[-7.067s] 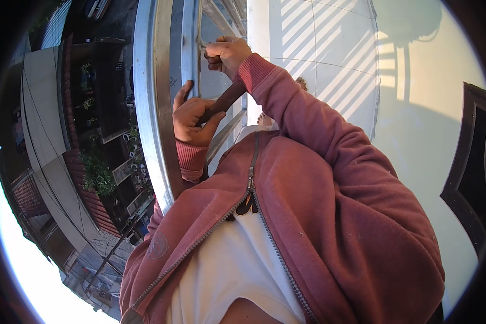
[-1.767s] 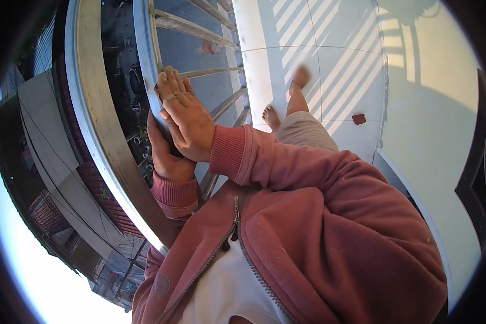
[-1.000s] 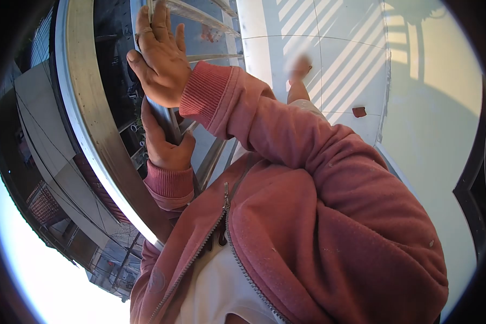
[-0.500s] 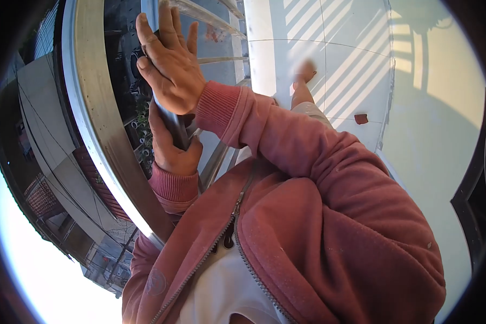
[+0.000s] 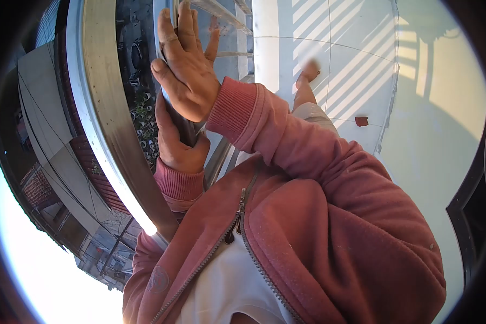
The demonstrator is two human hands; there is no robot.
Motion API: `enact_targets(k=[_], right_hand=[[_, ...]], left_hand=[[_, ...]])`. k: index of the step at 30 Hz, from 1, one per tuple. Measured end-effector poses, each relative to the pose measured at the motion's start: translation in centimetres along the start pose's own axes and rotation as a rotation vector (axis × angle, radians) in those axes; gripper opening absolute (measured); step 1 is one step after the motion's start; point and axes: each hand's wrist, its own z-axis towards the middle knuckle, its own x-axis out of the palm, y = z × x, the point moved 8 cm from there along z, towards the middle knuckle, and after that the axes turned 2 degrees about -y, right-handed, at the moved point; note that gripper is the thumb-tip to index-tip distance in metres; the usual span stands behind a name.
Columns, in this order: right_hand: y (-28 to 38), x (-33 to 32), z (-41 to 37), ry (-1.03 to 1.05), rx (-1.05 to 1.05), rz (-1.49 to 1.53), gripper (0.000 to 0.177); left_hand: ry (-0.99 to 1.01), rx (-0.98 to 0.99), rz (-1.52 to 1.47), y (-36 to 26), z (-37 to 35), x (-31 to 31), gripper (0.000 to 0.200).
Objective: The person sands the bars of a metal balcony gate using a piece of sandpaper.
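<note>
My right hand (image 5: pixel 191 75) lies flat along a metal rail (image 5: pixel 160 32), its back facing me and its fingers stretched out and somewhat apart. Just below it, my left hand (image 5: pixel 182 148) is wrapped around the lower, darker stretch of the same rail, thumb on one side and fingers on the other. Part of the rail is hidden beneath my right palm. My right forearm crosses in front of my body, and pink sleeves reach both wrists.
A wide metal handrail (image 5: pixel 105 108) curves down the left side. Beyond it are potted plants (image 5: pixel 144 116) and roofs (image 5: pixel 59 156) below. On the right, a tiled floor (image 5: pixel 356 48) carries striped shadows and a small reddish-brown piece (image 5: pixel 361 121). My bare foot (image 5: pixel 309 70) stands there.
My right hand has slid slightly down and right, closer to my left hand, and its fingers are less spread. My left hand keeps its hold; the view has shifted a little.
</note>
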Motion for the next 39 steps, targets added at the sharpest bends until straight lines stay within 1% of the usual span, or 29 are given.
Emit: enact_targets(k=[1, 3, 5, 6, 7, 9, 11, 13, 14, 15, 17, 18, 19, 20, 22, 23, 24, 25, 26, 27, 28, 29, 31, 33, 34, 35, 37, 38, 39], right_hand=[[0.1, -0.1, -0.3, -0.002, -0.014, -0.008, 0.061], [0.8, 0.3, -0.7, 0.100, -0.035, -0.189, 0.059], [-0.2, 0.2, 1.2, 0.120, -0.034, -0.183, 0.059], [-1.0, -0.1, 2.5, 0.042, -0.012, -0.156, 0.059], [-1.3, -0.5, 3.1, -0.041, 0.010, -0.128, 0.060], [-0.5, -0.1, 1.3, -0.039, -0.029, -0.053, 0.058], [0.9, 0.4, -1.8, 0.035, 0.057, -0.152, 0.057], [-0.6, 0.5, 0.1, 0.007, 0.016, -0.242, 0.056], [-1.8, 0.0, 2.7, 0.005, 0.080, -0.152, 0.059], [-3.0, -0.1, 4.1, 0.005, 0.141, -0.059, 0.062], [-2.5, 0.2, 3.0, -0.022, 0.100, -0.091, 0.063], [-0.8, 0.1, 1.0, -0.008, 0.110, -0.130, 0.061], [0.2, 0.2, -0.7, 0.007, 0.119, -0.172, 0.059], [0.9, 0.5, -1.2, 0.033, 0.122, -0.175, 0.060], [-0.3, 0.4, 0.1, 0.038, 0.108, -0.200, 0.061], [-0.6, 0.2, 1.4, 0.035, 0.100, -0.217, 0.061], [-1.3, -0.1, 3.3, 0.006, 0.117, -0.245, 0.067], [-1.2, 0.0, 3.0, 0.008, 0.115, -0.241, 0.067], [-1.0, -0.2, 2.3, -0.024, 0.141, -0.175, 0.064], [-0.8, -0.3, 1.6, -0.056, 0.161, -0.113, 0.060], [-0.3, 0.4, -0.5, -0.042, 0.115, -0.078, 0.061], [0.4, 0.7, -1.6, 0.021, 0.163, -0.150, 0.061], [-0.1, 0.4, -0.1, 0.019, 0.057, -0.204, 0.061], [-1.1, -0.2, 3.0, 0.017, 0.094, -0.225, 0.062], [-1.4, -0.4, 4.0, 0.009, 0.103, -0.247, 0.064], [-1.2, 0.0, 3.1, 0.004, 0.100, -0.241, 0.064], [-0.1, 0.7, -0.5, -0.023, 0.089, -0.056, 0.060], [0.7, 0.7, -1.5, 0.014, 0.119, -0.169, 0.059], [0.5, 0.5, -1.1, 0.013, 0.116, -0.172, 0.059]], left_hand=[[-0.005, 0.047, 0.008, -0.5, 0.1, 0.0, 0.084], [-0.017, 0.141, 0.024, -1.6, 0.3, -0.1, 0.082], [0.058, -0.145, -0.147, 0.4, -0.3, 0.5, 0.082], [0.038, -0.216, -0.168, 0.6, -0.5, 0.5, 0.082], [0.037, -0.219, -0.164, 0.8, -0.8, 0.3, 0.082], [0.025, 0.008, 0.027, -0.3, -0.2, 0.0, 0.083], [-0.041, 0.156, 0.066, -1.2, 0.6, 0.1, 0.084], [-0.016, 0.069, 0.015, -0.3, 0.1, 0.0, 0.085], [0.056, -0.130, -0.129, 0.8, -0.4, 0.3, 0.085], [0.059, -0.140, -0.129, 0.8, -0.7, 0.4, 0.085], [0.047, -0.216, -0.190, 1.1, -0.6, 0.4, 0.084], [0.029, -0.033, -0.081, 0.3, -0.2, 0.1, 0.083], [0.023, -0.018, -0.088, -0.2, 0.4, 0.2, 0.083], [-0.026, 0.083, -0.032, -1.5, 0.8, 0.1, 0.082], [-0.024, 0.075, -0.076, -0.2, 0.2, 0.0, 0.083], [-0.018, 0.060, -0.073, -0.5, -0.3, -0.1, 0.083], [0.035, -0.125, -0.141, 0.3, -0.5, 0.2, 0.084], [0.082, -0.304, -0.210, 1.2, -0.7, 0.5, 0.085], [0.079, -0.238, -0.163, 1.4, -0.7, 0.4, 0.085], [0.075, -0.231, -0.164, 1.6, -0.4, 0.5, 0.085], [-0.025, 0.024, -0.010, -0.1, 0.3, 0.0, 0.084], [-0.042, 0.082, 0.015, -0.9, 0.4, 0.0, 0.084], [-0.082, 0.196, 0.069, -2.6, 0.5, -0.2, 0.084], [0.041, -0.218, -0.224, 0.6, -0.4, 0.4, 0.088], [0.060, -0.283, -0.232, 1.1, -0.7, 0.5, 0.089], [0.058, -0.280, -0.225, 1.3, -0.7, 0.5, 0.089], [-0.004, 0.058, -0.090, -0.5, 0.0, 0.2, 0.086], [-0.018, 0.070, -0.083, -0.3, 0.3, 0.3, 0.085], [-0.032, 0.083, -0.076, -0.2, 0.6, 0.4, 0.085]])
